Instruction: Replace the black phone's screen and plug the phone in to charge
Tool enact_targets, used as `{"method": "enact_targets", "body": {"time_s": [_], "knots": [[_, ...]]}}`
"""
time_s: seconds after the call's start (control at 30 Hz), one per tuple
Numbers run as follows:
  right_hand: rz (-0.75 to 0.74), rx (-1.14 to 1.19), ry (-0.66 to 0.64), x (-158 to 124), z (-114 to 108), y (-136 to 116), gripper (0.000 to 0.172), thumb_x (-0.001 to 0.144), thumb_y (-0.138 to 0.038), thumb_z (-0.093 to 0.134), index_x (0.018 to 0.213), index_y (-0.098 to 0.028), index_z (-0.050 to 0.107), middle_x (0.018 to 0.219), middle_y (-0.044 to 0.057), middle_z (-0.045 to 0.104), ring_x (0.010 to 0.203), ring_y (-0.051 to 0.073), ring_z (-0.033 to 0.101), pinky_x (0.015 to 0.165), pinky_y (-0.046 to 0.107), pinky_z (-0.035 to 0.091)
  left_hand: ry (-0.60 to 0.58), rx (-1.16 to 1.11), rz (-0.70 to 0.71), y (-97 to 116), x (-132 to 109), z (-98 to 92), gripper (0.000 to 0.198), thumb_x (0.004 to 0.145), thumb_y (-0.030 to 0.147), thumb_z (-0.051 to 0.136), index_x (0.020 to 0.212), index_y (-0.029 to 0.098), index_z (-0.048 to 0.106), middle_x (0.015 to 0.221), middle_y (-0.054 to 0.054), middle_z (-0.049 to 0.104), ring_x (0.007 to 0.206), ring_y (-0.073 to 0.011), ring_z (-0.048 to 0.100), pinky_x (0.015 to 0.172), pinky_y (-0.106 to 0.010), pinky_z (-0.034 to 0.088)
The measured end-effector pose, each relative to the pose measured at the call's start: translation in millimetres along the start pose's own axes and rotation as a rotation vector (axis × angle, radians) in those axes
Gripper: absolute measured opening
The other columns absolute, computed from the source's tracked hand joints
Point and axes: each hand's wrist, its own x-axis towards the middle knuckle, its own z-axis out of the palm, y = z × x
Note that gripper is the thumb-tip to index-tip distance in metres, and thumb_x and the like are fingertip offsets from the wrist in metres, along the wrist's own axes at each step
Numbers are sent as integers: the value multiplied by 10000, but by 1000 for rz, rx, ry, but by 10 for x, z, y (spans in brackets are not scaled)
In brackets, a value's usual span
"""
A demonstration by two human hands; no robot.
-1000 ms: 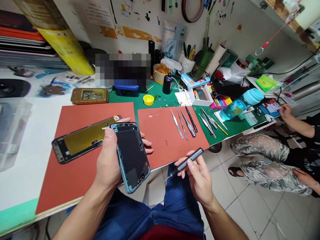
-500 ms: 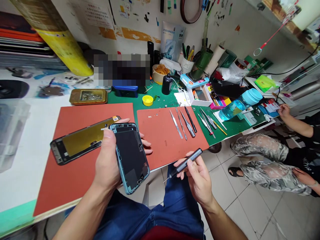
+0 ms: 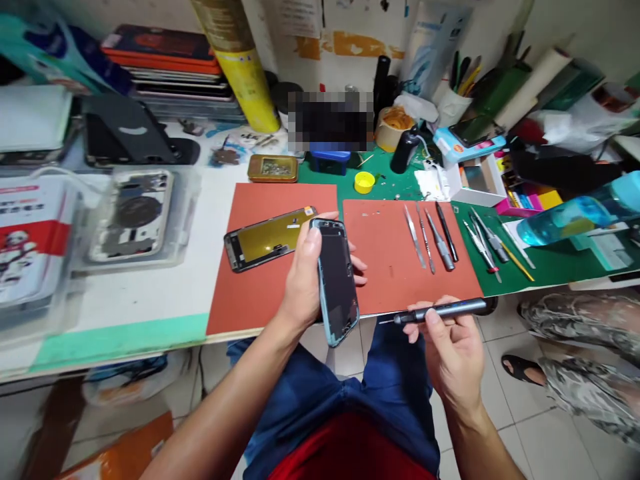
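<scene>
My left hand (image 3: pixel 303 280) is closed around the edges of a phone (image 3: pixel 339 280) with a light-blue frame and a dark inner side, held tilted above the table's front edge. My right hand (image 3: pixel 455 353) grips a dark grey pen-shaped screwdriver (image 3: pixel 460 309), its thin bit pointing left towards the phone but apart from it. Behind my left hand, a detached phone screen (image 3: pixel 270 237) with a gold-coloured back lies on the left red mat (image 3: pixel 250 300). A row of tools, including a black pen-like one (image 3: pixel 447 230), rests on the right red mat (image 3: pixel 380 267).
Tweezers (image 3: pixel 483 250) and other tools lie on the green mat at right, near a blue water bottle (image 3: pixel 575 217). A yellow cap (image 3: pixel 365 182) and a tin (image 3: pixel 273 169) stand behind. Far left is an opened phone body (image 3: pixel 133 213) on a clear case. Another person's legs (image 3: pixel 585 373) show at right.
The view has swung left, bringing in more of the table's left side. The screwdriver has turned from slanting downward to nearly level; both hands keep their holds.
</scene>
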Motion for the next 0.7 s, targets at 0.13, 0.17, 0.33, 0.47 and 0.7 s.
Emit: {"method": "enact_targets", "body": {"time_s": [0.13,0.17,0.33,0.47,0.7], "knots": [[2,-28,34,33,134,57,220,983,-347,799,1086,-232,642,993,50,825,697,185,789,690,334,647,-5,-2,1,-22,-11,-14,595,990,725,557,1404,302,491,965,-4,659,766,-206,758,656,-386,691],[0,-33,38,36,162,76,218,985,-350,798,1086,-228,648,980,47,824,696,184,791,700,335,653,-7,-4,3,-26,-14,-14,603,986,729,565,1406,303,494,967,-5,652,767,-203,755,652,-377,690],[-13,-51,33,37,243,152,191,999,-340,786,1076,-226,654,924,23,811,693,170,790,745,334,658,-15,0,20,-35,-16,-11,589,984,729,582,1399,315,520,979,-6,632,773,-200,750,639,-363,691],[-5,-53,31,40,263,164,167,1011,-340,769,1065,-221,665,940,34,814,704,177,790,723,338,654,-7,38,33,-22,-27,-3,579,985,727,587,1392,318,538,987,-8,624,777,-195,747,637,-352,690],[5,-78,9,38,268,152,144,1017,-334,761,1064,-229,673,966,32,823,724,180,793,748,343,649,-32,80,56,-29,-29,-22,527,999,716,574,1385,359,541,1002,6,620,784,-180,750,653,-347,690]]}}
